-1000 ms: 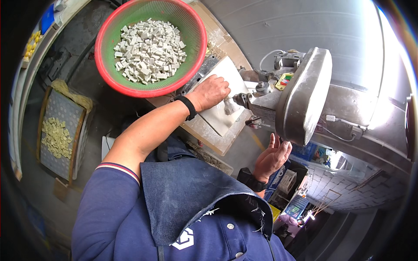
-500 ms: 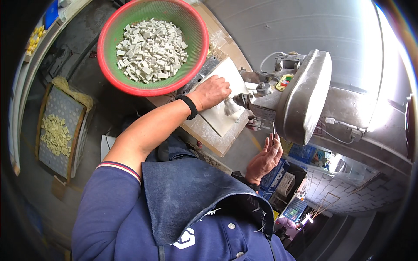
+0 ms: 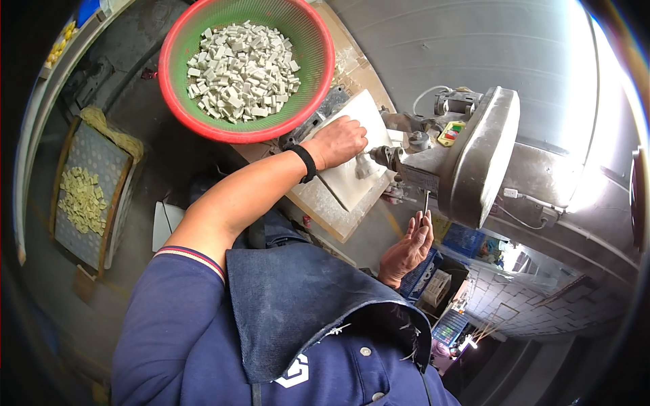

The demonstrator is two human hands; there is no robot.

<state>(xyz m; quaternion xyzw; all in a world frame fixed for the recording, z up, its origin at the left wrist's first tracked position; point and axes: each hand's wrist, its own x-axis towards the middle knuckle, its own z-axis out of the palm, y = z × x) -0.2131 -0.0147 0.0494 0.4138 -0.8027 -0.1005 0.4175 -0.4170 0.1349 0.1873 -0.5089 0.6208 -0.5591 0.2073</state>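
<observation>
One left hand (image 3: 340, 142), curled into a loose fist with knuckles up, seemingly resting on a white sheet (image 3: 347, 193), right beside the chuck (image 3: 386, 158) of a grey drill press (image 3: 421, 164); cannot tell of anything pinched beneath the fingers. Next to the chuck, close to that fist, a small whitish piece (image 3: 365, 166), too blurred to identify. Around the wrist, a black band (image 3: 305, 162). Farther right, near the underside of the rounded belt cover (image 3: 479, 162), an open right hand (image 3: 406, 250), fingers long and close together, tips at a thin metal lever (image 3: 426, 201), apparently touching without wrapping around it. Under the white sheet, a wooden board (image 3: 332, 221); just beyond the left forearm (image 3: 250, 186), a red-rimmed green basket (image 3: 247, 137) heaped with small white blocks (image 3: 244, 71). At far left, a tray (image 3: 112, 159) with pale yellow pieces (image 3: 82, 199) gathered in its middle
</observation>
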